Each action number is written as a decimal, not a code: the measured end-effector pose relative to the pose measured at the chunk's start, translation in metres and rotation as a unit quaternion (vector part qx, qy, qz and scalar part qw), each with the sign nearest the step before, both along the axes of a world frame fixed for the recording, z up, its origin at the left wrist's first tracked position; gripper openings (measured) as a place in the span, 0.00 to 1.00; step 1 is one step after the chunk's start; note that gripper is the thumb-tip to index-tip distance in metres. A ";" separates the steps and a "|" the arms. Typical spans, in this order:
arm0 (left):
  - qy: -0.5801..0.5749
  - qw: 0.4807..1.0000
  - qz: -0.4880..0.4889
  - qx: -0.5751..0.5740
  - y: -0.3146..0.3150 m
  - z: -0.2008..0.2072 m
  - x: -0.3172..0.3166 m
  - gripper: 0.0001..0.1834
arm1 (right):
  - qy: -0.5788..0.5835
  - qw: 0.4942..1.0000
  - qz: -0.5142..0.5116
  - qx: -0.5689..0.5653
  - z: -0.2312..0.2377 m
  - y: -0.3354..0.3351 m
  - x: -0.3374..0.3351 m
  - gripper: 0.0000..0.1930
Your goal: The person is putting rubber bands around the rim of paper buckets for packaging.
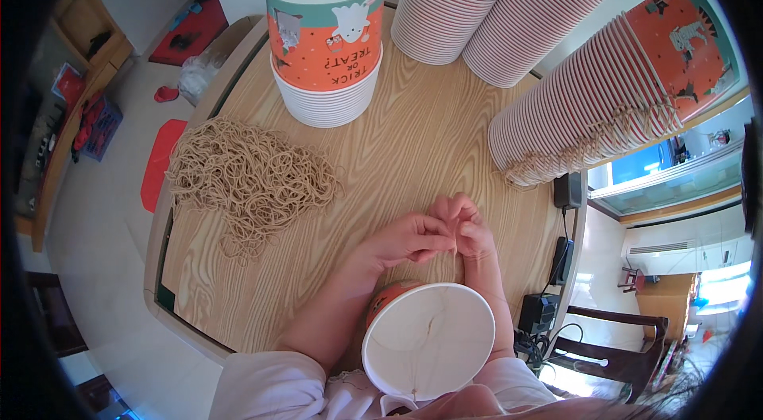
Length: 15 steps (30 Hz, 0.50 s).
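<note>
Head view: a person's left hand (pixel 409 239) and right hand (pixel 467 223) meet fingertip to fingertip above a wood-grain table (pixel 413 158), thumbs and fingers pinched together on what appears to be a thin tan strand, though the curled fingers hide most of it and how firmly each one clamps cannot be told. Just below, a white-lined paper bucket (pixel 469 332) sits tilted between the forearms, its mouth facing up toward the camera, a length of cord (pixel 430 329) lying across the inside. The bucket looks light and fairly stiff, smooth enough to slip and likely to crease if squeezed; its rolled rim seems the surest hold. The cord looks soft, limp and nearly weightless, best taken close to an end. To the left lies a loose heap of tan cords (pixel 250 178), apt to tangle; beyond it stands an upside-down bucket stack (pixel 322 46), while more cords (pixel 596 142) drape a leaning stack (pixel 580 94) at right
</note>
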State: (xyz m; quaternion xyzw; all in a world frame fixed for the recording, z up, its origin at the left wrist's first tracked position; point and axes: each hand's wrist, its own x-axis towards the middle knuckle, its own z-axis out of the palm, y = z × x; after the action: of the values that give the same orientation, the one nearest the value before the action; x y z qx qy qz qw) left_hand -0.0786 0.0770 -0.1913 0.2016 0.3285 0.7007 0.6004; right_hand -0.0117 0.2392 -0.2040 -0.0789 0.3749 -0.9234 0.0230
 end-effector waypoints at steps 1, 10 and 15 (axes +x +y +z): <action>0.000 1.000 0.000 0.000 0.000 -0.003 0.000 0.07 | 0.000 1.000 0.000 0.000 0.000 0.000 0.000 0.11; -0.058 0.996 0.047 0.040 -0.004 -0.002 -0.004 0.08 | 0.030 0.993 0.019 0.113 0.005 0.002 0.001 0.15; -0.007 0.999 0.003 0.053 -0.005 -0.004 -0.008 0.12 | -0.001 0.995 -0.001 0.103 0.003 0.001 0.000 0.09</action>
State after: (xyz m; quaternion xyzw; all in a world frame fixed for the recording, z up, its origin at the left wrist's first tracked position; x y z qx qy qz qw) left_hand -0.0864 0.0717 -0.1949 0.2278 0.2874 0.7201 0.5890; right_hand -0.0115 0.2405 -0.2005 -0.0747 0.4684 -0.8798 0.0303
